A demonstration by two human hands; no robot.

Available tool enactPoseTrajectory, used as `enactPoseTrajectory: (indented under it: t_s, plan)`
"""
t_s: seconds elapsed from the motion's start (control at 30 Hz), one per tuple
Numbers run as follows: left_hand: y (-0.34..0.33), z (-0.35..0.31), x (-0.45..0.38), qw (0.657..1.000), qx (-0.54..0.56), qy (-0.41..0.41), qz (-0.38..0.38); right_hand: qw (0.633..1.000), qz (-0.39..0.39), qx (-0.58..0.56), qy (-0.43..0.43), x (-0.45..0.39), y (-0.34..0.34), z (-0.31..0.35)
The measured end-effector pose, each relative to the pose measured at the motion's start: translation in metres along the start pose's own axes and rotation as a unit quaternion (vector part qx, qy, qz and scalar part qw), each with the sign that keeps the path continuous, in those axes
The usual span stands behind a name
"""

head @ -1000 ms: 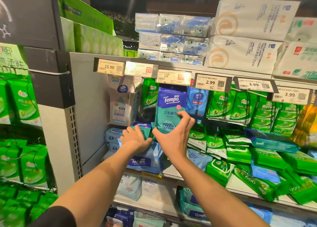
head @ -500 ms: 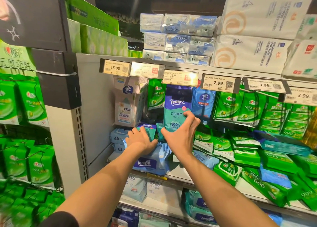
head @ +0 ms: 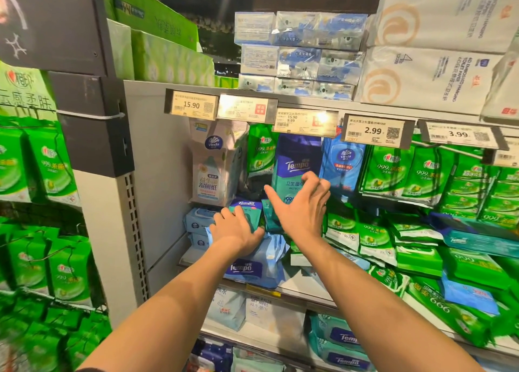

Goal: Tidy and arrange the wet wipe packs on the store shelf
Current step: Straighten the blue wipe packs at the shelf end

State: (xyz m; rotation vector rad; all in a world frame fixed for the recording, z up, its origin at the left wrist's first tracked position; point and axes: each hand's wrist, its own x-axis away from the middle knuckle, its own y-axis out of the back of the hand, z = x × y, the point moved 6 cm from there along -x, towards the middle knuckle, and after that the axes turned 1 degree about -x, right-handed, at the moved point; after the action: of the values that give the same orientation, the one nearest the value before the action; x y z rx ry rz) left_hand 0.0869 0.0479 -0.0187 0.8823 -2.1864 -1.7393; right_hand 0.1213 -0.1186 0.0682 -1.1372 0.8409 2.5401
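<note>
Right hand [head: 297, 211] hangs released, fingers spread and bent, just in front of the tall Tempo pack [head: 295, 169] — glossy blue-to-teal film, upright at the shelf's [head: 297, 287] far left. Left hand [head: 236, 231] grips the small teal Tempo pack [head: 247, 207], fingers curled over it, above a crinkled pale-blue soft pack [head: 252, 267] (lying flat). Green flat packs [head: 415, 259] sprawl rightward.
</note>
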Motion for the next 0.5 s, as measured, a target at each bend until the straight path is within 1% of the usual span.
enactPoseTrajectory:
  t_s: [0.07, 0.2, 0.37, 0.5]
  plan:
    - [0.001, 0.000, 0.000, 1.000, 0.001, -0.003, 0.000, 0.999, -0.025, -0.010, 0.026, -0.012, 0.007, 0.008]
    - [0.001, 0.000, 0.002, 1.000, -0.007, -0.009, 0.004, 0.997, -0.038, 0.024, 0.058, -0.044, 0.015, 0.024]
    - [0.003, -0.001, 0.004, 1.000, -0.004, -0.012, 0.006, 0.998, 0.011, 0.041, 0.039, -0.066, 0.000, 0.014]
    - [0.003, -0.002, 0.007, 1.000, -0.004, -0.013, 0.005, 1.000, -0.008, -0.007, 0.027, -0.073, -0.006, 0.007]
